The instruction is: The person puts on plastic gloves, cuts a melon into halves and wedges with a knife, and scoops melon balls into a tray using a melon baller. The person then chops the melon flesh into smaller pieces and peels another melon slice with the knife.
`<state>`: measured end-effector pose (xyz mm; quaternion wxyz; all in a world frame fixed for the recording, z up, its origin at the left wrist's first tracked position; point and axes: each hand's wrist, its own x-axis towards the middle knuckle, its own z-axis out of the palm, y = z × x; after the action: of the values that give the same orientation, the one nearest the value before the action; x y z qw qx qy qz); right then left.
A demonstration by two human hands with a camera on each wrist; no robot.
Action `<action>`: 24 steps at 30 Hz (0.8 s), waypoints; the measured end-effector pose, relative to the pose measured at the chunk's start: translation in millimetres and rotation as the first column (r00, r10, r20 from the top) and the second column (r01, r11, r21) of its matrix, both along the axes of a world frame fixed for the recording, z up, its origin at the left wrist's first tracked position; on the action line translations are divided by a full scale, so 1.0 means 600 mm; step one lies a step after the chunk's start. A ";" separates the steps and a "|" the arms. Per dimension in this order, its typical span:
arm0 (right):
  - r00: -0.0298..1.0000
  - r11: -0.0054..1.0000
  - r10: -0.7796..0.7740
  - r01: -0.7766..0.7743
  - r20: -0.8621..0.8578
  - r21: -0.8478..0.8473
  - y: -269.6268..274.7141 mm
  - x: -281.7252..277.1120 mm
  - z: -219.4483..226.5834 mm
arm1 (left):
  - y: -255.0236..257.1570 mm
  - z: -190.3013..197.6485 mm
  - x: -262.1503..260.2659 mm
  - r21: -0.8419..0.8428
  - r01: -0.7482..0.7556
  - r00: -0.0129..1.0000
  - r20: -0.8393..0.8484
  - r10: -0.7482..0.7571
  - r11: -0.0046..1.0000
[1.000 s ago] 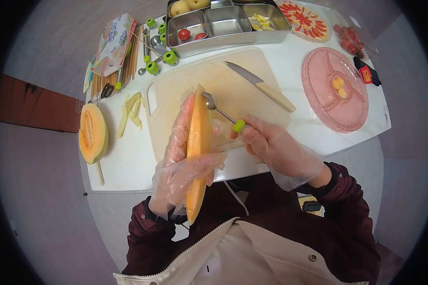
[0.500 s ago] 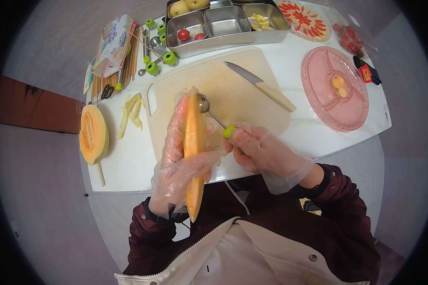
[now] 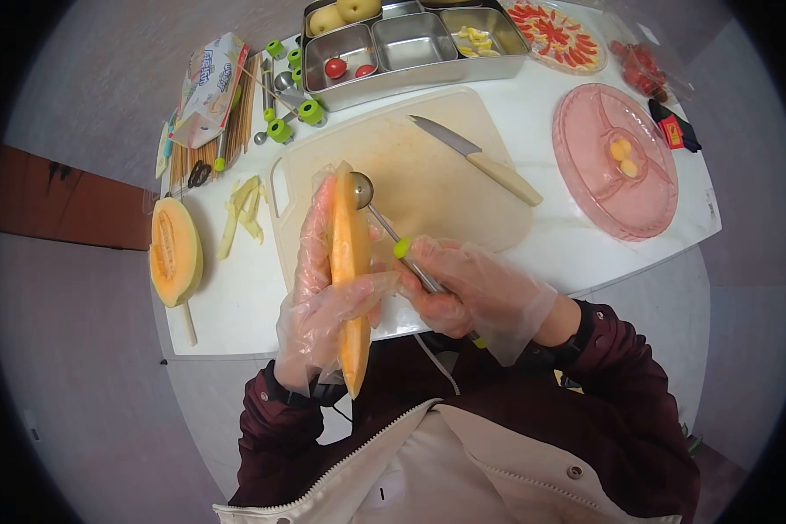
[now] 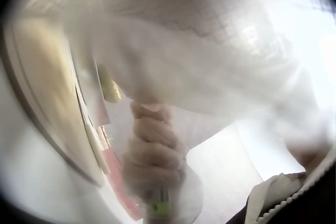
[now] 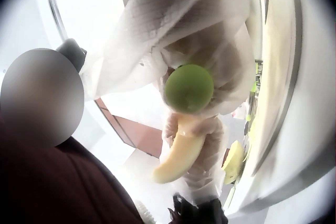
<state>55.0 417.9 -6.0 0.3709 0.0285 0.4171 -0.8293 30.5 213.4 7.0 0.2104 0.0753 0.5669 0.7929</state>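
A long orange melon wedge point(image 3: 349, 253) stands lengthwise in the gloved left hand point(image 3: 316, 288), its thumb across the front and its fingers behind. The gloved right hand point(image 3: 480, 293) grips a metal melon baller point(image 3: 382, 223) with green fittings; the baller's round scoop touches the wedge near its top end. In the right wrist view the handle's green end point(image 5: 189, 88) is near the camera, and the wedge point(image 5: 181, 155) shows beyond it in the left hand point(image 5: 207, 155). Plastic glove film blurs much of the left wrist view, where the right hand point(image 4: 155, 153) is curled.
A knife point(image 3: 480, 162) lies on the cutting board point(image 3: 437, 210). Left are a melon half point(image 3: 175, 253), rind strips point(image 3: 243, 214) and green-capped tools point(image 3: 309, 111). A steel tray point(image 3: 419, 83) stands behind; right, a pink plate point(image 3: 585, 188) holds melon balls point(image 3: 624, 157).
The wedge and left hand have shifted slightly left. The right hand has moved left and downward, and the scoop has come from just beside the wedge's upper end onto its edge.
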 end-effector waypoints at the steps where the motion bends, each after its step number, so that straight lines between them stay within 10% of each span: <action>1: 1.000 1.000 0.014 -0.014 -0.002 -0.020 0.001 -0.002 0.000 | 0.000 0.003 0.000 -0.015 -0.004 1.000 0.003 0.004 1.000; 9: 1.000 0.996 0.018 -0.018 0.007 -0.087 0.004 -0.005 -0.004 | 0.001 0.008 -0.007 -0.061 -0.021 1.000 0.002 0.022 0.998; 14: 0.978 0.941 -0.041 0.107 -0.205 0.321 0.007 -0.016 -0.038 | -0.016 0.019 -0.017 -0.094 0.081 0.992 0.107 -0.071 0.992; 21: 0.981 0.956 -0.069 0.117 -0.182 0.269 -0.006 -0.006 -0.042 | -0.009 0.025 -0.014 -0.080 0.094 0.986 0.142 -0.082 0.992; 24: 0.828 0.913 -0.105 0.300 -0.551 0.276 -0.023 0.003 -0.058 | -0.001 0.020 -0.010 -0.039 0.038 0.992 0.124 -0.033 0.999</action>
<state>57.0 404.0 -40.5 0.1402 -0.0883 0.6378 -0.7522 24.5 212.9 19.2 0.2607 0.0319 0.5676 0.7803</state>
